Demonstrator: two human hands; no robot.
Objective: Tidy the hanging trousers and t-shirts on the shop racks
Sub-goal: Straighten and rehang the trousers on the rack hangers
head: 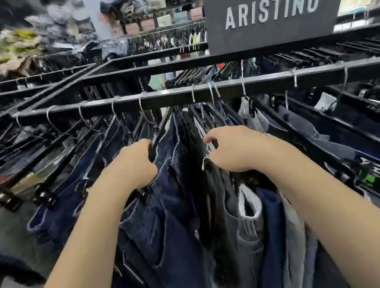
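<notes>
Near the middle of the front rail (178,97), the left hand (136,165) has its grip closed on the top of the dark blue trousers (166,195), and the right hand (233,149) curls its grip over the grey trousers (246,233). The step is best done by sliding the hangers along by their hooks (141,106) to even the gaps, not by dragging the cloth. I count two hands, one sign (272,8) and roughly a dozen hooks, though blur prevents an exact count.

Dark sign (272,7) (white lettering) upper right, blurred heaped bundles (14,46) far left
</notes>
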